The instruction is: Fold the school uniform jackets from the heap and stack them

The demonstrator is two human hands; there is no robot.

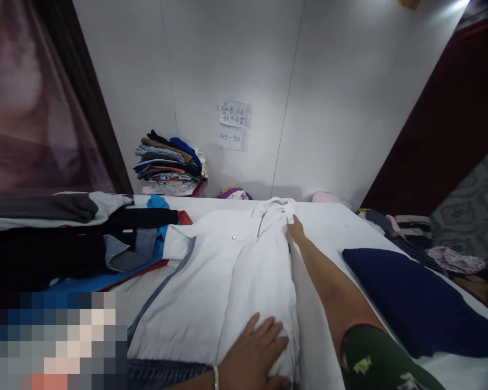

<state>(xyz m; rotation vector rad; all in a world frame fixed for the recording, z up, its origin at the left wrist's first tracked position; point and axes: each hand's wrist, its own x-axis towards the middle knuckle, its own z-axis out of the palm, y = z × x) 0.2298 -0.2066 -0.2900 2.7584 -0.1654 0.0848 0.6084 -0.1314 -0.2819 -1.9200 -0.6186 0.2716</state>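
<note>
A white jacket (pixel 187 298) lies spread on the white table, its collar toward the wall. A dark zip shows below the collar, and a blue-grey strip runs down its left side. The cloth along its right side looks folded over onto the front. Near the hem, my left hand (pixel 256 346) rests flat on the jacket with its fingers apart and a bracelet at the wrist. At the right of the collar, my right hand (pixel 296 230) is closed on the jacket's edge; its fingertips are partly hidden.
A loose clothes pile (pixel 73 249) lies at the left. By the wall stands a folded stack (pixel 168 165). A navy garment (pixel 415 298) is on the right, with more clothes (pixel 415 230) beyond the table's right edge. Handwritten papers (pixel 233 115) hang on the wall.
</note>
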